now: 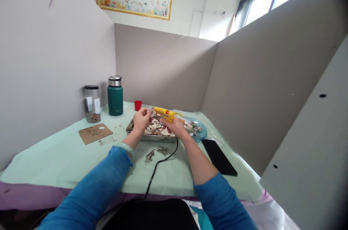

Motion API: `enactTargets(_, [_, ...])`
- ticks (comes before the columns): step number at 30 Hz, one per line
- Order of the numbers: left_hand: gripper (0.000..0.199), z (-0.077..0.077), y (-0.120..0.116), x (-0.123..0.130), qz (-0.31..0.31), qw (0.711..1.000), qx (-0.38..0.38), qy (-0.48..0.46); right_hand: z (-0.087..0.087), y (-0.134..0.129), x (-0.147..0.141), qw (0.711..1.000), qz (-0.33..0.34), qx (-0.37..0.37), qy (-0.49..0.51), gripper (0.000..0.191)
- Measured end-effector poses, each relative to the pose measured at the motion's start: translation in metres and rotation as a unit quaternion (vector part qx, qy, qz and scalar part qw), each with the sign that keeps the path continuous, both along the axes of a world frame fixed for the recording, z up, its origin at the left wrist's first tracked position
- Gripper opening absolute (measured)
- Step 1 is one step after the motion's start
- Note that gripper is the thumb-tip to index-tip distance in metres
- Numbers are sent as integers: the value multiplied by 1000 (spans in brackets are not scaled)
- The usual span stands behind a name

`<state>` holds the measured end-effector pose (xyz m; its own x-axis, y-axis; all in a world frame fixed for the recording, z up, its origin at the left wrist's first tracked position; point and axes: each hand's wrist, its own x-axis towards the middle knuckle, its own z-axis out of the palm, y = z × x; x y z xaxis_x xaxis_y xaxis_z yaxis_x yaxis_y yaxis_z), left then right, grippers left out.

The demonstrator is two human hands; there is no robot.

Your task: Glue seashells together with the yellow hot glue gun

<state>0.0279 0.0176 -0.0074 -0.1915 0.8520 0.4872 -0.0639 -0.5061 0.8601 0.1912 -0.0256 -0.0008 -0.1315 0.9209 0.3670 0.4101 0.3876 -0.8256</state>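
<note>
One pale piece (149, 111) pinched in left hand (141, 120) | glue gun (164, 113) gripped in right hand (174, 126) | likely gluing | next wants steady aim

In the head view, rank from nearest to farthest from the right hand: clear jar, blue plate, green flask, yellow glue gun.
1. Yellow glue gun: held in the right hand.
2. Blue plate: to the hand's right.
3. Green flask: back left.
4. Clear jar: left of the flask.

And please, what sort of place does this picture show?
Probably a partitioned craft workspace: grey panels enclose the table on three sides, a metal tray holds shells, and the right hand holds a yellow glue gun.
</note>
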Motion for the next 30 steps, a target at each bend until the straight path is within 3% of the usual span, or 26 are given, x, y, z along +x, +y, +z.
enactTargets(30, [35,0,1,0,-5,1000,-1,-5,0,0,1,999,-30,10,-25,41])
